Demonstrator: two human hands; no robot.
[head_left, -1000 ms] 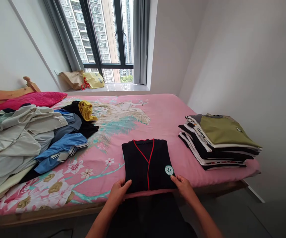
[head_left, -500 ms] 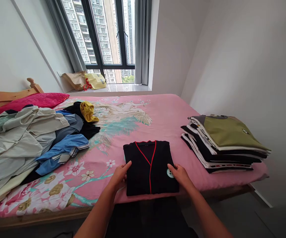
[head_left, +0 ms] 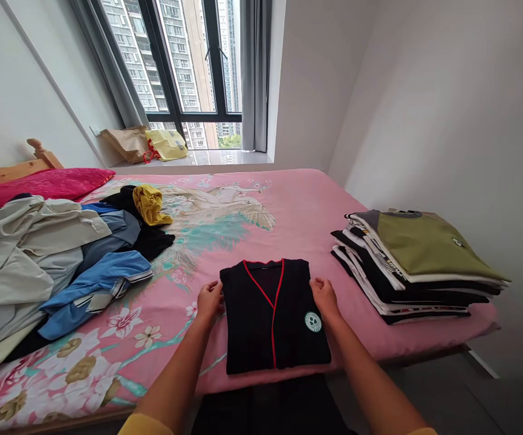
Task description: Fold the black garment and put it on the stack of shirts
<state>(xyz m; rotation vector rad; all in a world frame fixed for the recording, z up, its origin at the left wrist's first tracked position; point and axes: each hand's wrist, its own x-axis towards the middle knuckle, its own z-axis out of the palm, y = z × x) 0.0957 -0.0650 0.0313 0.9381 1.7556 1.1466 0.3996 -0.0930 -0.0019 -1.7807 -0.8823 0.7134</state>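
Pinching in close at its side edges, the left hand (head_left: 210,300) and the right hand (head_left: 324,297) flank a folded black V-neck top (head_left: 272,317), fingers nearly closed. It lies flat between them on a pink floral bedsheet (head_left: 297,211), red piping down its front, a round green-and-white badge near the right hand. Beyond the left hand sprawl rumpled clothes (head_left: 48,254); beyond the right sits a folded stack (head_left: 419,266). Farther off, past both hands, is a window (head_left: 179,66).

No wording can be read: the round badge (head_left: 312,322) on the black garment (head_left: 250,329), by the near edge of the bed (head_left: 297,205), the small mark (head_left: 459,243) on the olive top (head_left: 419,244) and the print (head_left: 180,142) on the yellow bag (head_left: 165,148) are too small to make out
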